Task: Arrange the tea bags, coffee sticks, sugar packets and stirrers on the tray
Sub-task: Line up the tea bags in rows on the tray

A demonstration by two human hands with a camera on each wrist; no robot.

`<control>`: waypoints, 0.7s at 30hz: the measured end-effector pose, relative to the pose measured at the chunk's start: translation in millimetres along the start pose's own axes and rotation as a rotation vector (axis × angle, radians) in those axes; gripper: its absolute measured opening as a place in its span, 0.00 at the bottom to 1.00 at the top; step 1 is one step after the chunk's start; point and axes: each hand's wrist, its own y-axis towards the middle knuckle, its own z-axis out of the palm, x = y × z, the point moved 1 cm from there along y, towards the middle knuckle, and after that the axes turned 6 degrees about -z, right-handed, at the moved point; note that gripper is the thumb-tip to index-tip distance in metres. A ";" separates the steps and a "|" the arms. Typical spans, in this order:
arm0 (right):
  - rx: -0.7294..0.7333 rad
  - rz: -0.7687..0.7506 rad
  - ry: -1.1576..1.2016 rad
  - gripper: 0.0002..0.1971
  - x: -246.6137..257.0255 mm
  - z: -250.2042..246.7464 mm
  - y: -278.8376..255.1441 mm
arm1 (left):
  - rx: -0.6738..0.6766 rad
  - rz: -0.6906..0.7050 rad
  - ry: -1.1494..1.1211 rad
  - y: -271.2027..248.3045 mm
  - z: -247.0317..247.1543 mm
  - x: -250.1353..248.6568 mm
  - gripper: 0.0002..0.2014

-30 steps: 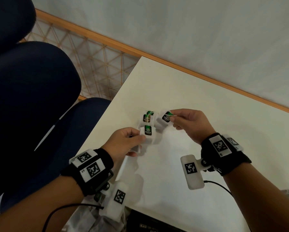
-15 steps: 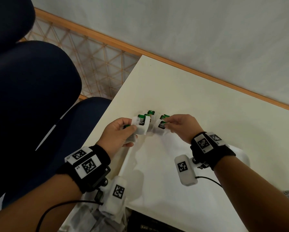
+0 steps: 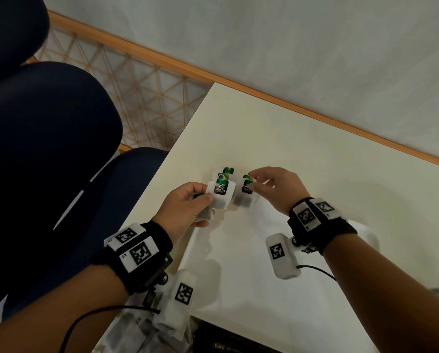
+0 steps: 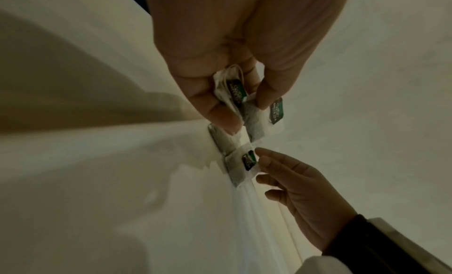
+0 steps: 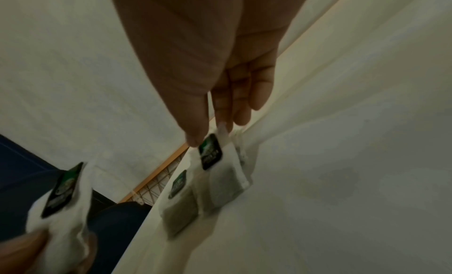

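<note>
The white table carries a white tray. At the tray's 11 o'clock corner, the left hand pinches several tea bags; the right hand, at 1 o'clock, pinches another tea bag resting there.

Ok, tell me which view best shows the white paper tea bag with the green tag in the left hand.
Head view: the white paper tea bag faces the camera, label readable. Left wrist sees it edge-on behind fingers; right wrist blurs it.
</note>
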 end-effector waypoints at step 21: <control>0.188 -0.077 0.056 0.10 41.6 24.9 2.6 | -0.171 0.065 -0.173 0.3 -28.7 -1.7 0.22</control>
